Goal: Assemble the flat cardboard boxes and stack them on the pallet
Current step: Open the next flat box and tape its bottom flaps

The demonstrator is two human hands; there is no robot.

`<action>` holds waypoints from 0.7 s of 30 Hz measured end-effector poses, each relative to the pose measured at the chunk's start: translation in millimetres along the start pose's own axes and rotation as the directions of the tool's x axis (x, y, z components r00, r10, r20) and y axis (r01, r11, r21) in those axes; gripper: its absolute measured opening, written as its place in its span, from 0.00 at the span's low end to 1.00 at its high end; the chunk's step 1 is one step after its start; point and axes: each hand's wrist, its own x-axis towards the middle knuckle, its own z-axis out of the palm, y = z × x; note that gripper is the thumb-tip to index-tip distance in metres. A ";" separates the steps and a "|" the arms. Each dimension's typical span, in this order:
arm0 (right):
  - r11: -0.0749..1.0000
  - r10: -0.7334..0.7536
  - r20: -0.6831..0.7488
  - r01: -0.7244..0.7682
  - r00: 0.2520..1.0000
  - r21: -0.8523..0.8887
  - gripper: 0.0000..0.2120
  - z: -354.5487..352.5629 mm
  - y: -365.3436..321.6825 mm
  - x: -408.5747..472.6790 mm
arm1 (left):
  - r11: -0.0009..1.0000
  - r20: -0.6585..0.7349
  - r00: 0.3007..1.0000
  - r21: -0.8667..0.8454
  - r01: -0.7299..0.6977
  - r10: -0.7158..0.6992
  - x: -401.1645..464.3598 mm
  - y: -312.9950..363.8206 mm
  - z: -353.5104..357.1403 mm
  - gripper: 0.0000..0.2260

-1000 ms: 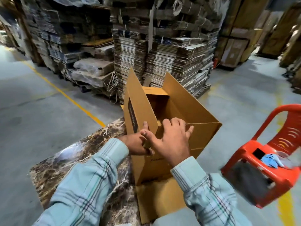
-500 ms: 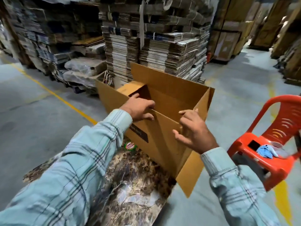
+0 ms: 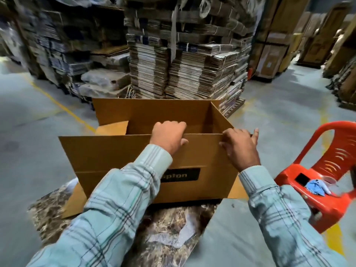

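An opened cardboard box [image 3: 134,162] stands upright on the marble-patterned surface [image 3: 169,228]. The left hand [image 3: 169,137] curls its fingers [image 3: 173,124] over the near flap's top edge; the right hand [image 3: 240,147] pinches that flap's right corner, near a red chair [image 3: 327,189].

Dim, soft daylight; motion-blurred, wide-angle-warped edges.

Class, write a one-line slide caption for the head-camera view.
Both hands, left hand and right hand, grip the near top edge of an opened cardboard box beside a red plastic chair.
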 end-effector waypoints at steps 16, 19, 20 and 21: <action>0.938 -0.339 0.118 0.326 0.934 0.116 0.27 9.6 -145.6 -12.6 | 0.974 0.124 0.968 -0.028 0.224 -0.219 -51.0 -22.9 -3.3 0.09; 0.917 -0.350 0.139 0.308 0.926 0.254 0.14 10.3 -127.9 -14.9 | 0.951 0.420 0.907 -0.295 0.093 0.042 -47.0 -69.5 -21.3 0.13; 0.907 -0.366 0.160 0.313 0.917 0.281 0.17 10.1 -118.7 -14.7 | 0.935 0.430 0.901 -0.341 0.101 0.059 -47.3 -88.1 -28.0 0.13; 0.900 -0.379 0.185 0.315 0.907 0.300 0.21 8.2 -110.0 -14.5 | 0.913 0.407 0.913 -0.384 0.139 0.033 -48.4 -104.7 -33.0 0.13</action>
